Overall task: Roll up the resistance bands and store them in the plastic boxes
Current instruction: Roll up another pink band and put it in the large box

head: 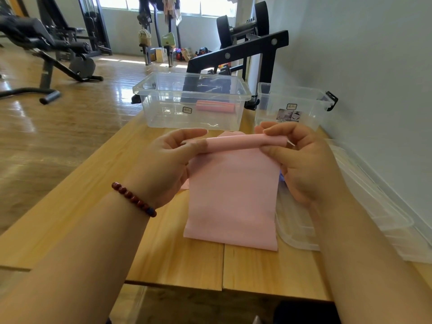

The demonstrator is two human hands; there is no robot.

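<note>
A pink resistance band (232, 195) hangs from a partly rolled top edge held above the wooden table (93, 206). My left hand (168, 160) pinches the left end of the roll and my right hand (304, 160) pinches the right end. The band's loose lower part drapes down onto the table. Behind it stands a clear plastic box (163, 108) with one rolled pink band (215, 106) lying inside. A second clear box (304, 99) with black latches stands to its right by the wall.
Clear plastic lids (374, 206) lie on the table at the right along the wall. A black weight rack (257, 50) stands behind the boxes. Gym benches (46, 43) stand on the wooden floor at the left.
</note>
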